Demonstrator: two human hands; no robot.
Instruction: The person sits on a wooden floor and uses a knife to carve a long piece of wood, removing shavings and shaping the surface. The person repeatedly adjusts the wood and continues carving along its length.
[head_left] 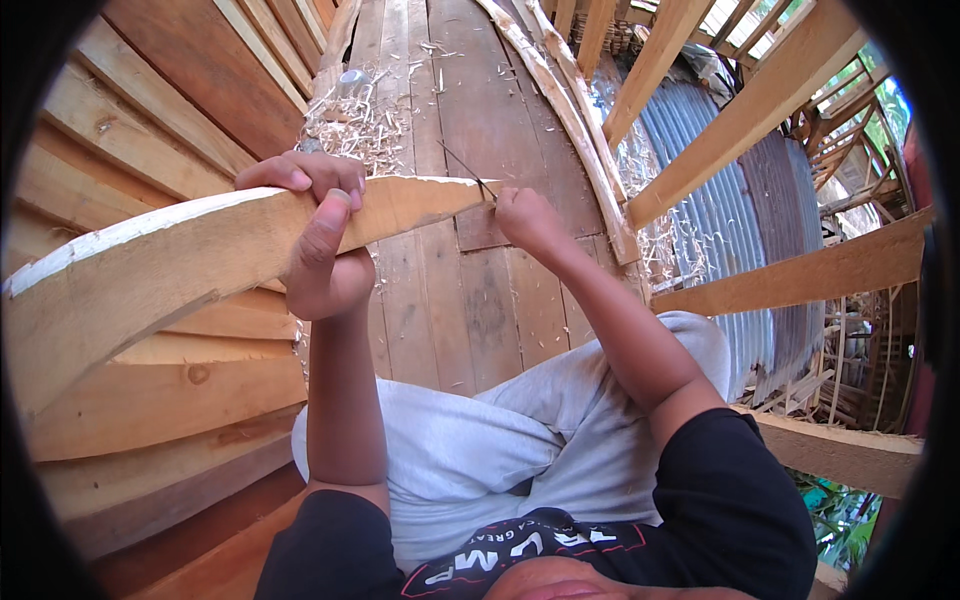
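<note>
A long curved wooden board (160, 258), with a pale, freshly cut upper edge, comes in from the left and narrows to a tip in front of me. My left hand (325, 225) is wrapped round it near the middle, thumb on the near face and fingers over the top edge. At the board's narrow end, my right hand (527, 217) is closed in a fist on a thin dark blade (462, 163). The blade crosses the tip and points up and to the left. Its handle is hidden inside my fist.
Wood shavings (370, 135) are heaped on the plank floor (470, 320), beside a clear rounded object (352, 82). Stacked planks (130, 400) line the left side. Two rough wooden strips (570, 110) lie ahead. Wooden rails (790, 275) and corrugated metal sheets (730, 170) are on the right.
</note>
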